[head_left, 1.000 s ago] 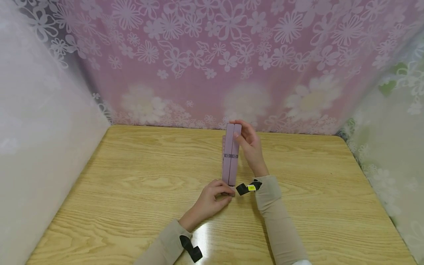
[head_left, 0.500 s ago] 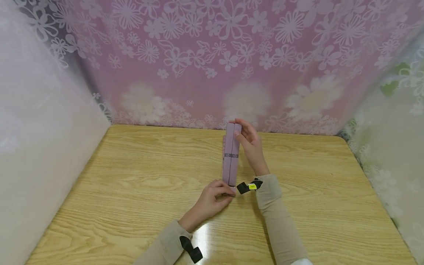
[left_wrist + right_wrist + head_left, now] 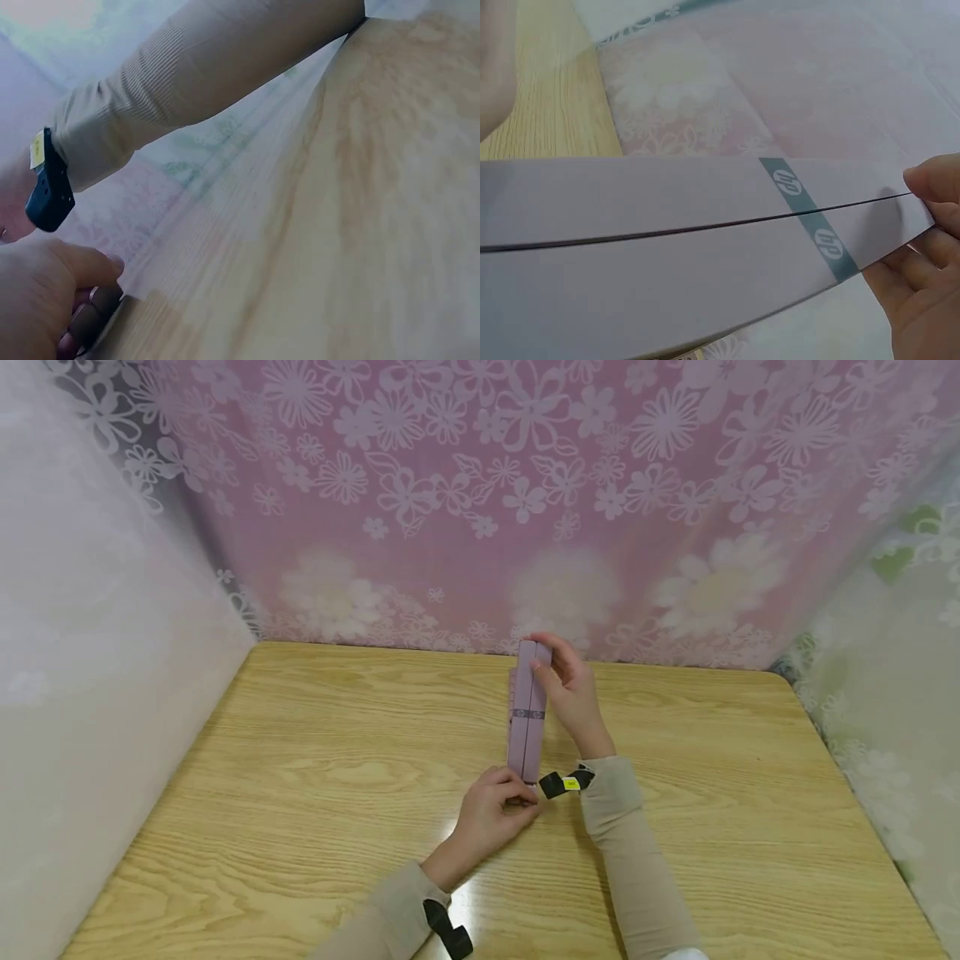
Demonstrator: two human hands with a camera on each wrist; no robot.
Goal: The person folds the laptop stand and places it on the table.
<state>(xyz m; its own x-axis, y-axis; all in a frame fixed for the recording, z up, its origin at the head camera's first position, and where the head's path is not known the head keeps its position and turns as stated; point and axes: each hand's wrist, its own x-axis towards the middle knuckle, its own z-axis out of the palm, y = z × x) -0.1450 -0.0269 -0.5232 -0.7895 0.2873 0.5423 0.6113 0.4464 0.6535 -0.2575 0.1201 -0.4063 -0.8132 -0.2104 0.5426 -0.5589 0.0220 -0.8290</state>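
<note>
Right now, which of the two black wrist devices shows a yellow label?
The black device on the right wrist; the left wrist's black device shows no label.

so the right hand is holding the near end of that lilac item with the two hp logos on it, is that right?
Not quite: the right hand holds the far end of the lilac item, as the head view shows. The two hp logos are right.
</note>
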